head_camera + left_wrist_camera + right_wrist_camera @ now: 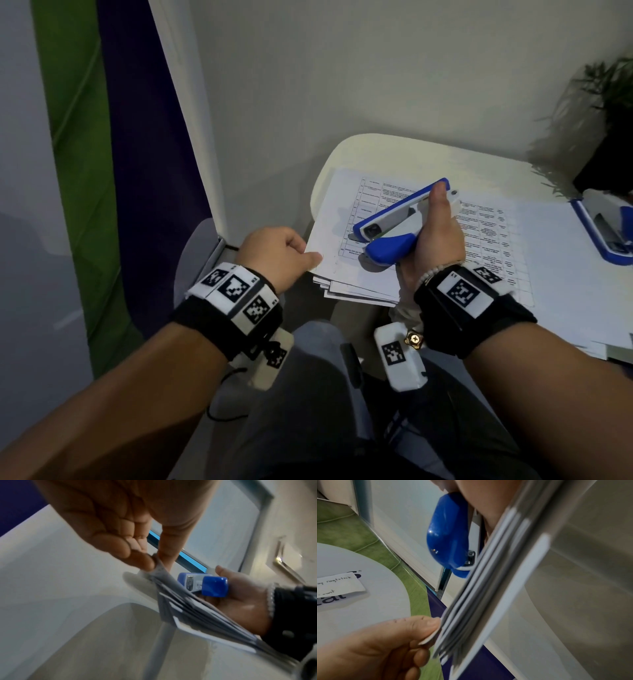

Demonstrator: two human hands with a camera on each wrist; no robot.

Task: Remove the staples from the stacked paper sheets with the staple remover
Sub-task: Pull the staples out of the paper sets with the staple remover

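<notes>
A stack of printed paper sheets [346, 274] lies on the white table [394, 154], its near left corner overhanging the table edge. My left hand [284, 255] pinches that corner of the stack [160, 568] between thumb and fingers [426, 626]. My right hand [435, 236] grips a blue and white staple remover [394, 226], thumb along its top. The tool's nose [189, 583] points at the sheets' left margin, just above the paper [496, 588]. No staple is plain to see in any view.
A second blue and white stapler-like tool [606, 229] lies on more paper at the table's right edge. A dark potted plant [609, 113] stands at the back right. A green and purple banner [113, 171] hangs at left. My knees sit under the table.
</notes>
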